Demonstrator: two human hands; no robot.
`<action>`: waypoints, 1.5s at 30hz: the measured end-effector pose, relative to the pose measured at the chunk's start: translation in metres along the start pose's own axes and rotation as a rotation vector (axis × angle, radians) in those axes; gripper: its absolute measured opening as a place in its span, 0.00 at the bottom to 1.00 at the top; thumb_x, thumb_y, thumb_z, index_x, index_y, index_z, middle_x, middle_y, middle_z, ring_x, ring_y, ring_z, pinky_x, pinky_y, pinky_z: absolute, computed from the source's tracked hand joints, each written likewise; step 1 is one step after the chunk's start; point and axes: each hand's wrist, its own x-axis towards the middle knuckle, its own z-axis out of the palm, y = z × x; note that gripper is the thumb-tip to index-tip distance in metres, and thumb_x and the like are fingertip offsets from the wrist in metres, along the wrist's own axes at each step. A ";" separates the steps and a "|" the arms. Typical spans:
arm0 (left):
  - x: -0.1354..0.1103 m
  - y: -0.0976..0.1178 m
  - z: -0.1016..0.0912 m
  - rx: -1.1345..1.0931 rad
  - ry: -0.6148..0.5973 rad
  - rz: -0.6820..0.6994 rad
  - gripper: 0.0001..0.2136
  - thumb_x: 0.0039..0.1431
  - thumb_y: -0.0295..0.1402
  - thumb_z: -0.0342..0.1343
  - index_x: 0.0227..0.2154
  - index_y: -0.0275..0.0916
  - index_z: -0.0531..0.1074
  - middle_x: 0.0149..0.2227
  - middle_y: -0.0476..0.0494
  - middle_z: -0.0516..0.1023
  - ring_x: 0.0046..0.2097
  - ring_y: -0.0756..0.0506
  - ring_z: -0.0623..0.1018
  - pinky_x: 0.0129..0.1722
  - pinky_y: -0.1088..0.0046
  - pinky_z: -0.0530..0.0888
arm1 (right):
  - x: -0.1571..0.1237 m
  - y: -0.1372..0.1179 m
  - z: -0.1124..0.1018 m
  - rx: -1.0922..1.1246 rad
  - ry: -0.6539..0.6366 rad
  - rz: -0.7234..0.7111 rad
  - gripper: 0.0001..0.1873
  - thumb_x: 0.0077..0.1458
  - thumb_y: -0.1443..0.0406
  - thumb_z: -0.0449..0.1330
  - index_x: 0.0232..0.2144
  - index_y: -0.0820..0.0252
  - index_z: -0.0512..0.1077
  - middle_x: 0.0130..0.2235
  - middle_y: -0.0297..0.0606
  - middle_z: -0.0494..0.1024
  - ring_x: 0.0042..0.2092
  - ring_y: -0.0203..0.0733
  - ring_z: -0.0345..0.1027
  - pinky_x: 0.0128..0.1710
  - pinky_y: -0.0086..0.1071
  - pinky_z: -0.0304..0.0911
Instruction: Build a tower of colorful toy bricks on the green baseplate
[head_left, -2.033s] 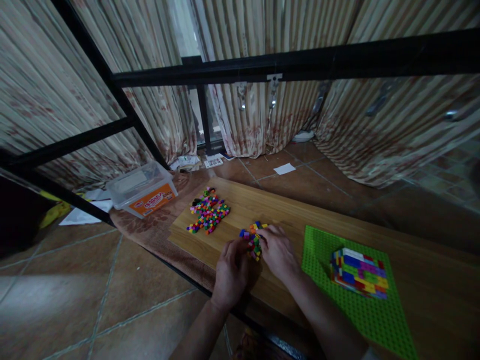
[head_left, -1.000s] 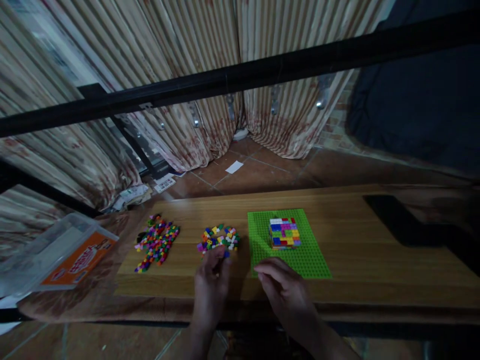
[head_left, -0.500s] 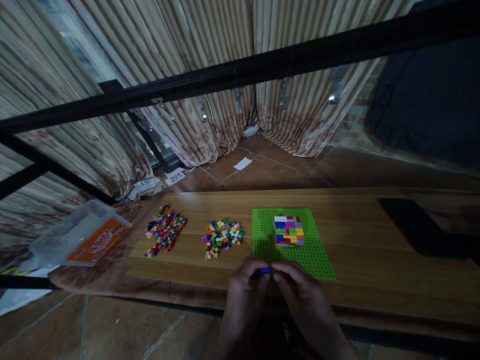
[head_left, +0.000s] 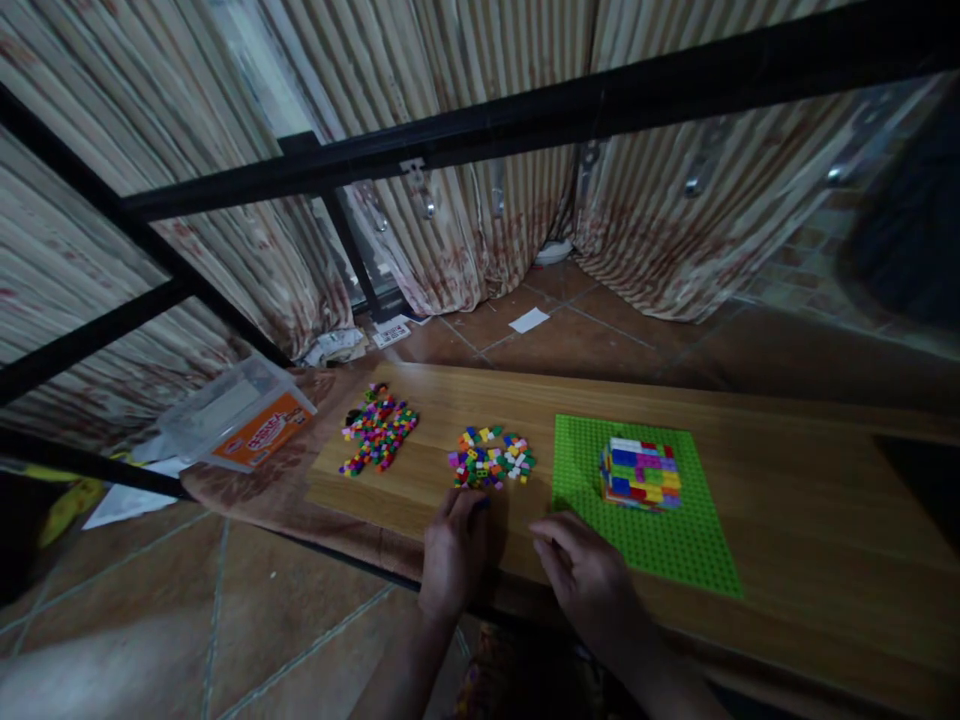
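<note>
A blue toy brick [head_left: 480, 505] is pinched in the fingers of my left hand [head_left: 452, 555], near the front edge of the table and just below the nearer pile of loose bricks [head_left: 491, 458]. My right hand [head_left: 589, 570] is apart from it, beside the front left of the green baseplate [head_left: 645, 545]. Its thumb and forefinger are drawn together, and whether anything small is between them is too dark to see. On the baseplate stands a multicoloured block built of bricks [head_left: 641, 475].
Another pile of small bricks [head_left: 380, 432] lies farther left on the wooden table [head_left: 427, 390]. A clear plastic box [head_left: 236, 415] with an orange label sits beyond the table's left end. A dark flat object [head_left: 926, 490] is at the right. A black rail [head_left: 480, 140] crosses behind.
My hands have parted; the left has moved left with the blue brick, toward the nearer pile. The view has turned left, so the table and its things appear shifted right.
</note>
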 end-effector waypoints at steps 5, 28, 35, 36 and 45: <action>0.003 -0.002 0.003 -0.050 0.056 -0.026 0.09 0.60 0.25 0.49 0.40 0.42 0.71 0.40 0.45 0.75 0.42 0.48 0.77 0.44 0.72 0.74 | 0.035 0.001 0.017 -0.123 0.008 -0.070 0.11 0.61 0.69 0.50 0.37 0.56 0.73 0.36 0.38 0.75 0.38 0.40 0.70 0.40 0.34 0.66; 0.073 -0.050 -0.029 0.087 -0.185 0.139 0.14 0.58 0.24 0.49 0.42 0.45 0.75 0.48 0.46 0.73 0.45 0.48 0.76 0.48 0.71 0.73 | 0.039 0.003 0.024 -0.226 0.133 -0.148 0.10 0.61 0.66 0.53 0.38 0.56 0.74 0.38 0.38 0.76 0.42 0.42 0.68 0.44 0.36 0.64; 0.067 -0.052 -0.031 0.098 -0.133 0.060 0.04 0.61 0.32 0.52 0.34 0.41 0.71 0.40 0.45 0.76 0.41 0.47 0.76 0.43 0.70 0.73 | 0.025 -0.007 0.009 -0.114 0.151 -0.106 0.09 0.61 0.66 0.53 0.38 0.55 0.74 0.38 0.38 0.77 0.42 0.43 0.70 0.43 0.37 0.65; 0.065 -0.051 -0.031 0.092 -0.113 0.026 0.04 0.60 0.33 0.53 0.34 0.41 0.71 0.37 0.45 0.76 0.39 0.47 0.77 0.42 0.71 0.74 | 0.025 -0.009 0.007 -0.091 0.152 -0.100 0.09 0.61 0.66 0.53 0.38 0.55 0.74 0.38 0.38 0.77 0.42 0.42 0.70 0.43 0.37 0.65; 0.025 0.011 -0.034 -0.460 0.056 -0.032 0.07 0.58 0.35 0.57 0.38 0.39 0.71 0.36 0.46 0.79 0.39 0.47 0.80 0.41 0.73 0.76 | 0.026 -0.043 -0.006 0.284 0.183 0.109 0.10 0.60 0.61 0.56 0.43 0.54 0.73 0.41 0.39 0.77 0.42 0.41 0.71 0.43 0.35 0.67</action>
